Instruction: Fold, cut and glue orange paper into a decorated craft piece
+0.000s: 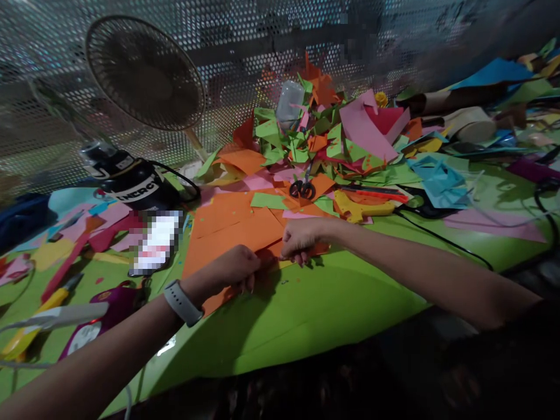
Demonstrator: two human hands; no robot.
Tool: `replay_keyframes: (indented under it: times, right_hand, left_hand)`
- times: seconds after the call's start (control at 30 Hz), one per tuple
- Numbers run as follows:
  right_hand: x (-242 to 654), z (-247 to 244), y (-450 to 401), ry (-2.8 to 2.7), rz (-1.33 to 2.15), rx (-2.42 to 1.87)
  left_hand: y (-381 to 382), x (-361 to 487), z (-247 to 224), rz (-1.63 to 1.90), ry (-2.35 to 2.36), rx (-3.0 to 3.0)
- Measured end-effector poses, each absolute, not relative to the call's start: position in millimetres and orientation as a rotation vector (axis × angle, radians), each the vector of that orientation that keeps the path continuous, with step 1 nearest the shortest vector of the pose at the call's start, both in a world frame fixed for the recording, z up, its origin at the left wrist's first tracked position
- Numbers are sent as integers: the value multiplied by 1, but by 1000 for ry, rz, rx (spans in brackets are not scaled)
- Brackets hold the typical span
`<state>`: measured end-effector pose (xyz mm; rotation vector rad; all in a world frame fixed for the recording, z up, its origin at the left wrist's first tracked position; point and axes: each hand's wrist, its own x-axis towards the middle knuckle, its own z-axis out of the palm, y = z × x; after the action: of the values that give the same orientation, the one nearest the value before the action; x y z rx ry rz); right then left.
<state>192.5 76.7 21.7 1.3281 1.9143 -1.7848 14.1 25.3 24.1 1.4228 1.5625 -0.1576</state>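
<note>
Orange paper [268, 256] pinched in my left hand [236, 265] and right hand [301, 236], fingers closed, likely to keep it steady.

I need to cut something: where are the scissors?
The scissors lie just right of centre in the head view, beyond the right hand and left of the yellow glue gun.

Head camera looks forward and down, seemingly tilted.
</note>
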Motion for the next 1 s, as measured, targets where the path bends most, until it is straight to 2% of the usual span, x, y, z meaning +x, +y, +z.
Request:
replay_keyframes:
  times: [0.27,0.73,0.9,1.0]
  right_hand:
    - [194,16,79,1924,-1751,1367]
    - [197,30,69,1924,-1613,1551]
    - [201,32,65,1926,-1624,1583]
    - [204,31,61,1893,-1646,1559]
  left_hand:
    - [20,2,22,-179,1539,1444]
    - [15,-8,17,66,1352,1438]
    - [-2,-30,18,532,1436,1958]
    - [-14,-47,2,431,1344,2463]
